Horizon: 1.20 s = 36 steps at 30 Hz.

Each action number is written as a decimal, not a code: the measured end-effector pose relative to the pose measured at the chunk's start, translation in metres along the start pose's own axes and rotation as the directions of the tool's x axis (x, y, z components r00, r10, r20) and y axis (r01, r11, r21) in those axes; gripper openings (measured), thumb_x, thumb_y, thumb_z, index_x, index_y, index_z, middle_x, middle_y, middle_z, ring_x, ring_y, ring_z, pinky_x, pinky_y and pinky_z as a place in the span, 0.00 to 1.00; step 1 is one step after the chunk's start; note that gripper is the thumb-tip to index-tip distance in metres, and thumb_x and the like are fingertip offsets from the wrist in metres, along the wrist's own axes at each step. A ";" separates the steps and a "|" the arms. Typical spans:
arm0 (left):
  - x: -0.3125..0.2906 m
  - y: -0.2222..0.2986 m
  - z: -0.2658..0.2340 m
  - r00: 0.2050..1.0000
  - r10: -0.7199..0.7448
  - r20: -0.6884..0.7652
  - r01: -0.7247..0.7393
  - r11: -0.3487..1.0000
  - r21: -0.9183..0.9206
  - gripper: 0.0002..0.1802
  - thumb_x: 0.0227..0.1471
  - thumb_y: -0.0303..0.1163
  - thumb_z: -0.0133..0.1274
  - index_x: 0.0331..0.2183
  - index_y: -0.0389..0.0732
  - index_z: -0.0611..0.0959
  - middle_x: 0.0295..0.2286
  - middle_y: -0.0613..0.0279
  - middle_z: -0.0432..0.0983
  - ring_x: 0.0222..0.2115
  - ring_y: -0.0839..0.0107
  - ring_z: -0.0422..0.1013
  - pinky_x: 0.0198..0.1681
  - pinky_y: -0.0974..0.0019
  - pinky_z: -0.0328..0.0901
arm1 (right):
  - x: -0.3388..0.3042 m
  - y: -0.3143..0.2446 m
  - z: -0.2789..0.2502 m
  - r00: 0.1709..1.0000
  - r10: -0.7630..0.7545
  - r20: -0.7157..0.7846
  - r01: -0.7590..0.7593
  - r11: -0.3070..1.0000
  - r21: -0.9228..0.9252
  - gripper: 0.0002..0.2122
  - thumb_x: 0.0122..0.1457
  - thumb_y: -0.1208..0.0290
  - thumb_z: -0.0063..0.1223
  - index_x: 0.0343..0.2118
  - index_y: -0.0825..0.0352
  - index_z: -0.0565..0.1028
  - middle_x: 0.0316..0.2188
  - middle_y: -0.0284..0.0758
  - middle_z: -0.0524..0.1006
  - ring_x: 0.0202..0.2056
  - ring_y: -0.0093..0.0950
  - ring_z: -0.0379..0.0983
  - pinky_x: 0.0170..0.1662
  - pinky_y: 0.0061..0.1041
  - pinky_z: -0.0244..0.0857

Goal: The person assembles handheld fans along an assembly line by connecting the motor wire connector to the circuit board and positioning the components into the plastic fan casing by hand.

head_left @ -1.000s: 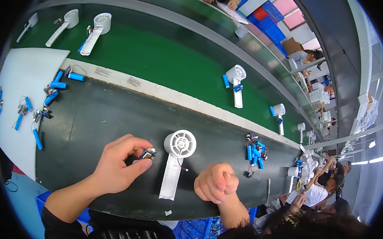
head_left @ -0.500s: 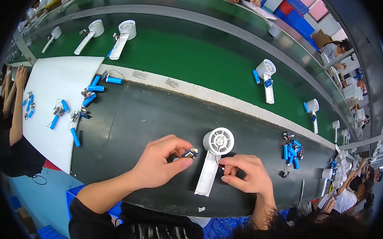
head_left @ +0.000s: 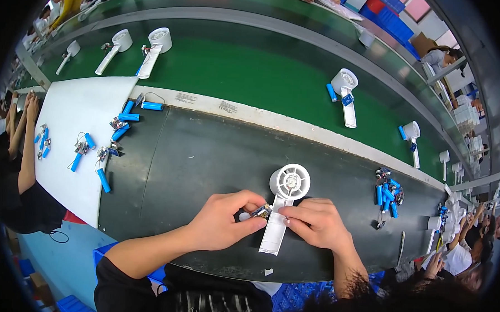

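A white handheld fan housing (head_left: 291, 182), with a round head and an open trough-like handle (head_left: 272, 238), lies on the dark table before me. My left hand (head_left: 225, 219) pinches a small circuit board (head_left: 262, 212) against the handle's left side; something roundish and pale shows behind the board, partly hidden by the fingers. On the other side, my right hand (head_left: 317, 223) has thumb and forefinger closed at the handle's upper right edge. The fan's thin wire is between those fingertips, mostly covered now; the half-second-old frame shows it more plainly.
Blue battery cells with boards lie in a pile (head_left: 388, 192) at right and in groups on a white sheet (head_left: 67, 120) at left. Beyond a pale rail, a green conveyor (head_left: 243, 66) carries several fan housings. A thin metal tool (head_left: 401, 249) lies at right. Co-workers sit at both sides.
My left hand has brought the circuit board rightward to the fan's handle. The right hand has shifted slightly left, over the handle's edge. The conveyor's fans have shifted a little in view.
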State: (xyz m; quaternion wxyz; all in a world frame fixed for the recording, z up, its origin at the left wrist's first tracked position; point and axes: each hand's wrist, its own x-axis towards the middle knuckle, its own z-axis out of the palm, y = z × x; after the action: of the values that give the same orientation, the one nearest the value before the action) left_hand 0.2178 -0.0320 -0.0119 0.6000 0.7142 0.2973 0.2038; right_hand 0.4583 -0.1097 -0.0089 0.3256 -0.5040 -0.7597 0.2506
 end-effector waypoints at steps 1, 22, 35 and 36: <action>-0.001 0.000 0.001 1.000 -0.005 -0.001 0.005 1.000 0.004 0.17 0.50 0.26 0.63 0.43 0.35 0.80 0.31 0.62 0.81 0.30 0.78 0.75 0.33 0.72 0.69 | 0.000 0.001 0.000 0.999 -0.022 0.036 0.022 1.000 -0.009 0.08 0.51 0.76 0.63 0.35 0.66 0.82 0.21 0.34 0.77 0.21 0.31 0.73 0.27 0.29 0.66; 0.006 -0.007 0.027 0.826 0.550 -0.125 -0.438 0.765 0.471 0.17 0.39 0.21 0.65 0.36 0.35 0.83 0.26 0.60 0.72 0.24 0.66 0.70 0.26 0.67 0.67 | -0.003 -0.015 0.017 0.983 -0.086 -0.160 0.066 0.989 -0.130 0.04 0.52 0.77 0.60 0.28 0.67 0.75 0.20 0.34 0.70 0.21 0.35 0.70 0.26 0.32 0.65; 0.010 -0.007 0.038 0.695 0.718 -0.041 -0.590 0.602 0.538 0.20 0.33 0.17 0.65 0.35 0.29 0.83 0.27 0.58 0.69 0.22 0.63 0.66 0.27 0.62 0.64 | -0.009 -0.020 0.012 0.988 -0.072 -0.135 0.052 0.988 -0.145 0.04 0.49 0.77 0.60 0.26 0.66 0.74 0.20 0.34 0.73 0.21 0.34 0.71 0.26 0.30 0.62; 0.010 -0.006 0.038 0.684 0.729 -0.019 -0.606 0.582 0.543 0.20 0.33 0.17 0.65 0.35 0.28 0.83 0.27 0.58 0.69 0.22 0.63 0.65 0.26 0.62 0.63 | -0.011 -0.021 0.010 0.991 -0.061 -0.117 0.046 0.991 -0.128 0.04 0.50 0.77 0.59 0.27 0.67 0.74 0.20 0.35 0.73 0.20 0.35 0.70 0.26 0.32 0.63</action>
State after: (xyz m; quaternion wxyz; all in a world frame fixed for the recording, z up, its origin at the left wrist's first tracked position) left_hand 0.2492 -0.0526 -0.0259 0.2325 0.8709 0.1162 0.4171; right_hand 0.4414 -0.1278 -0.0030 0.3452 -0.5169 -0.7662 0.1629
